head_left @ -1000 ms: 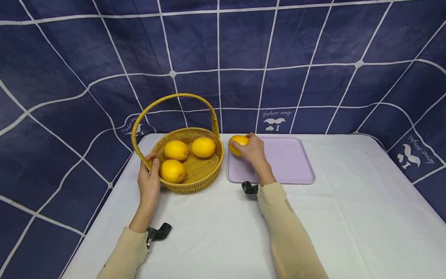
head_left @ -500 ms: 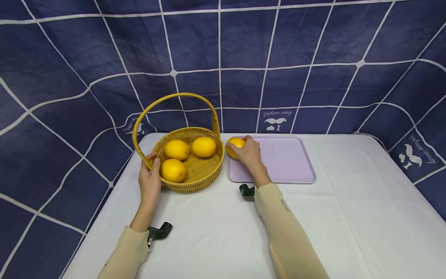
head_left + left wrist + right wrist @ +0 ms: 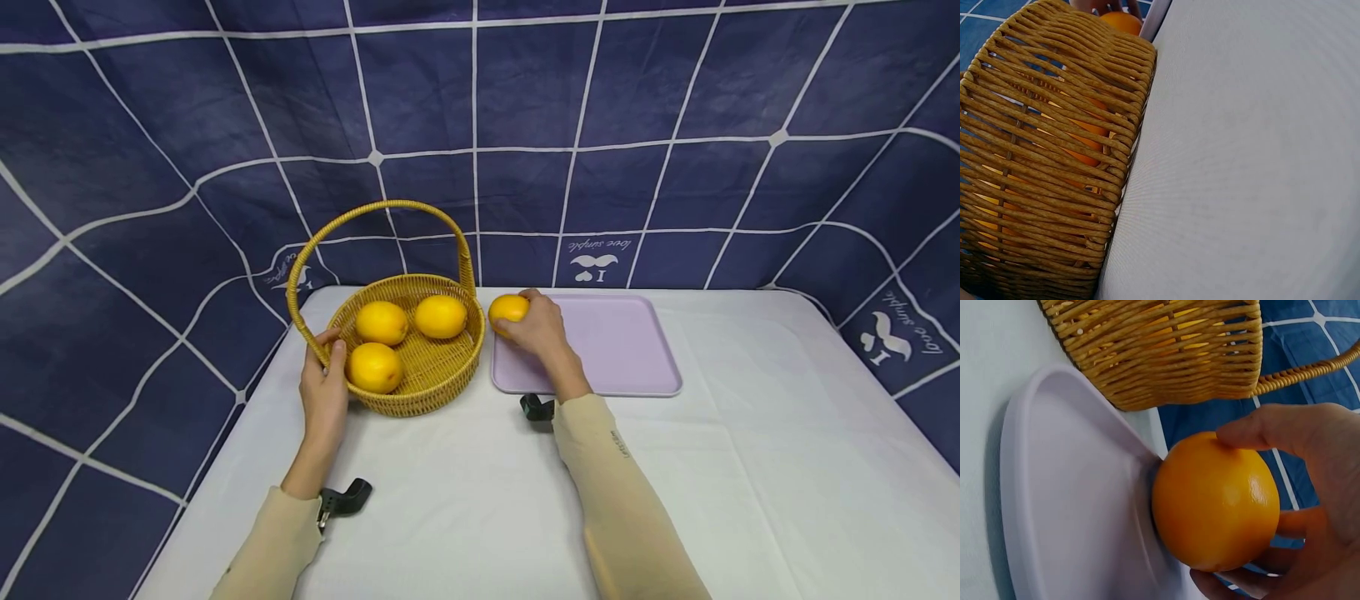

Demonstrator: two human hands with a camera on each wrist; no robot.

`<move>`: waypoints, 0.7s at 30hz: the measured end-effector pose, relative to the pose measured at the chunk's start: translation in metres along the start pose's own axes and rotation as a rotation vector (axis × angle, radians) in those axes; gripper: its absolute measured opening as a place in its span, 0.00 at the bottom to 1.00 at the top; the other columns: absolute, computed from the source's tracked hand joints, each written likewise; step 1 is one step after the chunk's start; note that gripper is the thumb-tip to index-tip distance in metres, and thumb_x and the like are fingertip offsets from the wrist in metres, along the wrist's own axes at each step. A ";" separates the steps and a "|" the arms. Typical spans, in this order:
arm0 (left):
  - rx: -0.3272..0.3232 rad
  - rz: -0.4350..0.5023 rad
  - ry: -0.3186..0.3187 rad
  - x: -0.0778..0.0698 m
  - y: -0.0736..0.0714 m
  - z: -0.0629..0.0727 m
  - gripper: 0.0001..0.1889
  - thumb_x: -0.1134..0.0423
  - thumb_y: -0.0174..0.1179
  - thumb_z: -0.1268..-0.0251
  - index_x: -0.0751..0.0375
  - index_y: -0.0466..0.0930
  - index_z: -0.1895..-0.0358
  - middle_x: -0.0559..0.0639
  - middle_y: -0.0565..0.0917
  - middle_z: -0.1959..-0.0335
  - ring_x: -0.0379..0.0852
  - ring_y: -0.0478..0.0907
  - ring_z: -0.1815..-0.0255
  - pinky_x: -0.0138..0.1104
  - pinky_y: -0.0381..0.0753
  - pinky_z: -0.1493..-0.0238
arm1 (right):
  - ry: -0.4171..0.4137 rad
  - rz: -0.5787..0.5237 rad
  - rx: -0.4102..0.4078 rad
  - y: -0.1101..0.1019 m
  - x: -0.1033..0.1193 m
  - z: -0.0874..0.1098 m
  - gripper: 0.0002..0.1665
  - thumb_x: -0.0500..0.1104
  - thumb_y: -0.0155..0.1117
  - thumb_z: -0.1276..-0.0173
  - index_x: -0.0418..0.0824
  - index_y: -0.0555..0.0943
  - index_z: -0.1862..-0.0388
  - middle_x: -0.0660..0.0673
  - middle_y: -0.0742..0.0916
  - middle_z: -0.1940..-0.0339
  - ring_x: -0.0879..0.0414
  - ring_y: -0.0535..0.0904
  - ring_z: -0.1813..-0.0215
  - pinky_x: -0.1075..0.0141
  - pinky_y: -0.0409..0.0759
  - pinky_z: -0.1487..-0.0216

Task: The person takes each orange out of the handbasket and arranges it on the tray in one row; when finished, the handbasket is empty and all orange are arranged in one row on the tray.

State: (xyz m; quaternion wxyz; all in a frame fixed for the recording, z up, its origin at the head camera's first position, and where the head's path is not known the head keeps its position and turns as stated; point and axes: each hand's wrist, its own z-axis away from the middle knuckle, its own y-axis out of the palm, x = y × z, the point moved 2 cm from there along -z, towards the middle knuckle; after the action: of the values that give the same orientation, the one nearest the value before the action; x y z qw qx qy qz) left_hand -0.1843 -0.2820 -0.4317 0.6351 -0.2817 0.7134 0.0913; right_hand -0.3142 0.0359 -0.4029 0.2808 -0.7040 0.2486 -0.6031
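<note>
My right hand [image 3: 542, 327] holds an orange [image 3: 508, 312] between thumb and fingers at the back left corner of a lilac tray [image 3: 618, 346]. In the right wrist view the thumb [image 3: 1266, 428] lies on one side of the orange [image 3: 1213, 500], with fingers round the other; it appears to touch the tray [image 3: 1075, 487]. My left hand [image 3: 324, 398] grips the left side of a wicker basket [image 3: 408, 404] near the foot of its handle. Inside the basket lie three oranges [image 3: 376, 368]. The left wrist view shows mostly the basket's woven wall [image 3: 1054, 144]; the left fingers are largely hidden there.
The basket's tall arched handle [image 3: 382, 205] stands up over it. A white cloth [image 3: 450, 500] covers the table. Dark blue checked fabric [image 3: 525, 192] hangs behind and at both sides. The tray stands close to the basket's right side.
My right hand and the orange have shifted slightly left over the tray's corner. The left hand and the basket stay in place.
</note>
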 end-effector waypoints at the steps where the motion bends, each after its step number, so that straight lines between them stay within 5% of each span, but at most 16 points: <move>1: -0.001 -0.001 -0.001 0.000 0.000 0.000 0.25 0.44 0.47 0.15 0.51 0.69 0.25 0.51 0.71 0.23 0.46 0.63 0.20 0.46 0.57 0.17 | -0.006 0.010 0.002 -0.001 0.000 0.000 0.42 0.55 0.77 0.39 0.34 0.76 0.32 0.33 0.86 0.43 0.38 0.81 0.43 0.48 0.78 0.39; 14: 0.001 -0.009 -0.004 -0.001 0.000 0.001 0.26 0.44 0.47 0.15 0.51 0.69 0.24 0.50 0.70 0.21 0.46 0.62 0.19 0.47 0.57 0.17 | 0.162 -0.005 -0.100 -0.001 -0.004 0.005 0.38 0.66 0.65 0.31 0.31 0.79 0.48 0.33 0.86 0.58 0.39 0.81 0.55 0.50 0.80 0.52; 21: 0.005 -0.003 -0.006 -0.001 0.000 0.001 0.26 0.44 0.47 0.15 0.50 0.68 0.24 0.50 0.70 0.22 0.46 0.62 0.19 0.47 0.58 0.17 | 0.163 0.029 -0.076 -0.002 -0.001 0.006 0.39 0.69 0.64 0.31 0.31 0.79 0.51 0.35 0.85 0.61 0.42 0.80 0.60 0.53 0.77 0.61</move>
State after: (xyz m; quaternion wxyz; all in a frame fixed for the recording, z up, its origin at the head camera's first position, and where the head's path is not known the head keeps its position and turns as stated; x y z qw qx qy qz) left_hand -0.1835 -0.2811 -0.4306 0.6380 -0.2809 0.7113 0.0897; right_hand -0.3087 0.0388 -0.4034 0.2415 -0.6591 0.3032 -0.6445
